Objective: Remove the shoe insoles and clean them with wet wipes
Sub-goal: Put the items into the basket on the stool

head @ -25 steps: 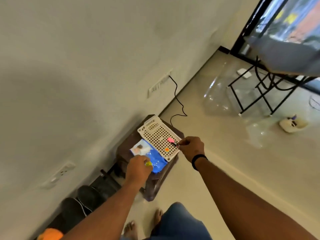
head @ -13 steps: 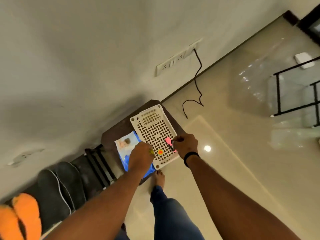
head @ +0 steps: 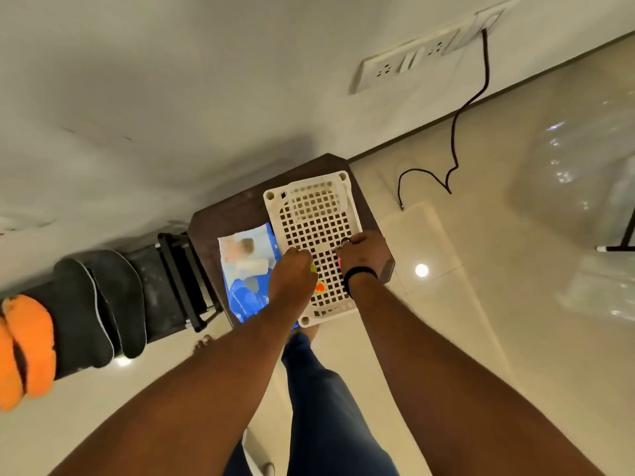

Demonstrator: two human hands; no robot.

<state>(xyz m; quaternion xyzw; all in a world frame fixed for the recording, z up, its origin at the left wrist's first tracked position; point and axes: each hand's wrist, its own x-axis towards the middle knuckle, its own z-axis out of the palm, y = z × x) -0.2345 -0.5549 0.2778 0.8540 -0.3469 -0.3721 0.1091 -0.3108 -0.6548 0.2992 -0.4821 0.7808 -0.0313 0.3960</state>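
Note:
Two black insoles [head: 103, 304] lean on a black shoe rack [head: 178, 280] at the left, with an orange pair [head: 27, 348] beside them at the far left. A blue wet wipes pack [head: 244, 269] lies on a dark brown stool [head: 223, 214], next to a white perforated tray [head: 319, 218]. My left hand [head: 292, 276] hovers over the tray's left edge, fingers closed on a small yellow piece [head: 312, 268]. My right hand [head: 364, 255], with a black wristband, is closed on a small pink piece [head: 339, 262] over the tray's right side. An orange heart-shaped piece [head: 320, 287] lies on the tray.
The stool stands against a white wall with a socket strip [head: 412, 60]. A black cable [head: 457, 132] hangs from it onto the glossy tiled floor. My legs in blue jeans [head: 323, 389] and bare feet are below the stool. A black frame leg [head: 628, 235] is at the right edge.
The view has swung down and left, bringing the insoles and the orange pair into sight. Both hands stay closed over the tray and have shifted only slightly.

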